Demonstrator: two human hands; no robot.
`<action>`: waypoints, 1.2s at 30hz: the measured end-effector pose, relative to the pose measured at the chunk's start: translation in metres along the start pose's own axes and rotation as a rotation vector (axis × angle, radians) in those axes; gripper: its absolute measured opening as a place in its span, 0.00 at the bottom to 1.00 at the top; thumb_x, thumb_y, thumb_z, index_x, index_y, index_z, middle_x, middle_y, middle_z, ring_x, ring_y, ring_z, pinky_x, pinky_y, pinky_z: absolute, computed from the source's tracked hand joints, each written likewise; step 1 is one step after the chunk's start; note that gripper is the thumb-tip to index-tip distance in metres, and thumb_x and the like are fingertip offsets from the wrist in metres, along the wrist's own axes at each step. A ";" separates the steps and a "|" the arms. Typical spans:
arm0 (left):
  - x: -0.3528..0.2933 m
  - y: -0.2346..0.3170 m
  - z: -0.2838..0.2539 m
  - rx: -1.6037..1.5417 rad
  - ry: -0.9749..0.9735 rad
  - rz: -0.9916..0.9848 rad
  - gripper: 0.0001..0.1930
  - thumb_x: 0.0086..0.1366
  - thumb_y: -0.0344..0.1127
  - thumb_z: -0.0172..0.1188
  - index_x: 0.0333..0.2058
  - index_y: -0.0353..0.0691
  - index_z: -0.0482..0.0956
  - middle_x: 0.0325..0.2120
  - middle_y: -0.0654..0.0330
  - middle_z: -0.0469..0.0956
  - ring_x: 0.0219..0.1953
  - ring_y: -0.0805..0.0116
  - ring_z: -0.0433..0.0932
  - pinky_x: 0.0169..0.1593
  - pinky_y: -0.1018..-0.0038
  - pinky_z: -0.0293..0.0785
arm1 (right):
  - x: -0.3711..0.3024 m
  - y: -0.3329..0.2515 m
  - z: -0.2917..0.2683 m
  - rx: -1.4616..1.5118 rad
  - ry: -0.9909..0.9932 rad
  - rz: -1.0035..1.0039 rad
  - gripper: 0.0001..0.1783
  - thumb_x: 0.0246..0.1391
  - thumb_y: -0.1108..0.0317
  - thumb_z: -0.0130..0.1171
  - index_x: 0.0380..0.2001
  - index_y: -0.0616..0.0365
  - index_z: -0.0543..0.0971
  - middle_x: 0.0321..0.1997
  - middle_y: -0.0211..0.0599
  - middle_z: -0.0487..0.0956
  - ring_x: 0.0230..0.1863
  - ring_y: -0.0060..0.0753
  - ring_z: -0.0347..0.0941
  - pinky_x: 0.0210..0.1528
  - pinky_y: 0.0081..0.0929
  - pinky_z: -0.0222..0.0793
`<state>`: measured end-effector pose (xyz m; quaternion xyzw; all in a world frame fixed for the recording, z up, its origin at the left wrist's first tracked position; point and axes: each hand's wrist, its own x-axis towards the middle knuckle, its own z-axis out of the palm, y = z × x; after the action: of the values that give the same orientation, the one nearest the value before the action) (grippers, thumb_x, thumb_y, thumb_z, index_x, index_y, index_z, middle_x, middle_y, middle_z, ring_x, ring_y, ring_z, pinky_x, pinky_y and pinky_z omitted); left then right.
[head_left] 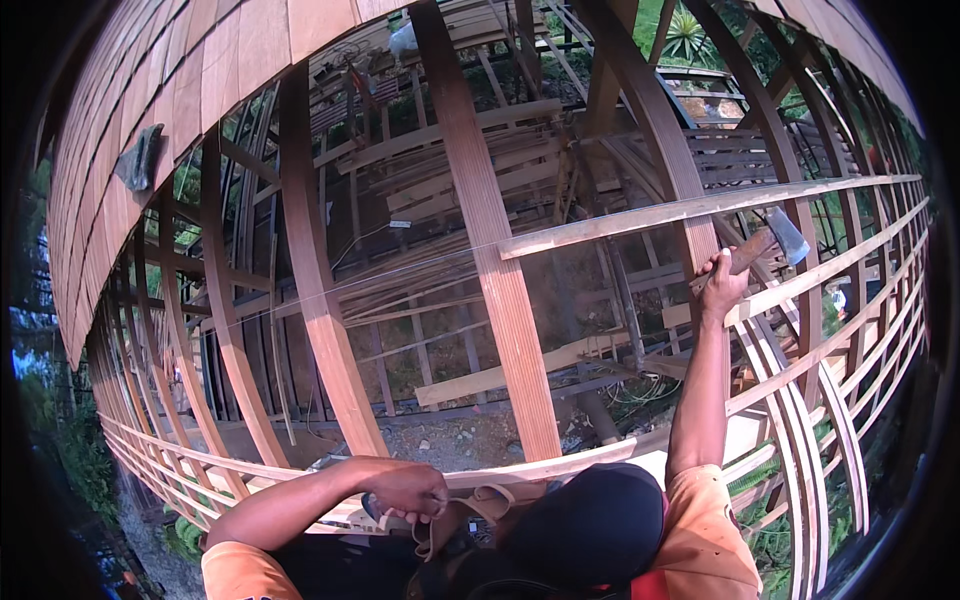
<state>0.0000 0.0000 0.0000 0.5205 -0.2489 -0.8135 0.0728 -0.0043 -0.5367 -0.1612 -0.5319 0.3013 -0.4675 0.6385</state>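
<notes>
Out to the right, my right hand [722,287] is wrapped round the wooden handle of a hatchet [787,238]. Its metal head points away to the upper right, beside a wooden rafter [690,195] and a thin batten [640,215]. My left hand [410,490] is closed low in front of my body, next to a tan leather tool pouch [490,503]. Whatever its fingers hold is hidden. A taut thin string [400,272] runs leftward from the batten's end across the rafters.
Rows of wooden shingles [215,60] cover the roof at the upper left, with a dark cloth-like piece [138,158] lying on them. Wide gaps between the rafters open onto stacked planks [470,185] and ground below. Several battens [850,265] curve round the right side.
</notes>
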 end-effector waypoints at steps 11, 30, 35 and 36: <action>0.122 -0.077 0.128 0.075 0.394 0.513 0.15 0.67 0.38 0.49 0.42 0.38 0.81 0.38 0.48 0.81 0.43 0.52 0.81 0.49 0.63 0.76 | -0.261 -0.086 -0.034 -0.325 -0.578 0.386 0.09 0.60 0.66 0.59 0.35 0.59 0.72 0.19 0.26 0.74 0.18 0.18 0.70 0.21 0.21 0.66; 0.141 -0.088 0.149 -0.013 0.350 0.543 0.14 0.66 0.36 0.55 0.46 0.37 0.81 0.45 0.52 0.82 0.45 0.59 0.81 0.50 0.68 0.76 | -0.370 -0.083 -0.063 -0.612 -0.608 0.339 0.14 0.55 0.67 0.63 0.40 0.63 0.74 0.25 0.47 0.80 0.28 0.43 0.81 0.33 0.37 0.73; 0.146 -0.067 0.142 0.019 0.346 0.518 0.15 0.66 0.34 0.53 0.47 0.35 0.79 0.45 0.51 0.81 0.44 0.59 0.81 0.49 0.67 0.76 | -0.363 -0.082 -0.070 -0.544 -0.633 0.313 0.16 0.55 0.65 0.64 0.41 0.63 0.74 0.25 0.47 0.79 0.27 0.49 0.80 0.33 0.38 0.73; 0.146 -0.063 0.142 0.027 0.349 0.510 0.15 0.65 0.34 0.53 0.47 0.35 0.79 0.45 0.50 0.81 0.43 0.59 0.81 0.49 0.67 0.76 | -0.364 -0.080 -0.072 -0.546 -0.629 0.312 0.15 0.55 0.65 0.64 0.40 0.63 0.74 0.25 0.47 0.79 0.27 0.48 0.79 0.32 0.37 0.72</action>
<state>-0.1818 0.0456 -0.1012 0.5741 -0.3663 -0.6637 0.3093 -0.2290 -0.2311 -0.1437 -0.7455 0.2816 -0.0843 0.5982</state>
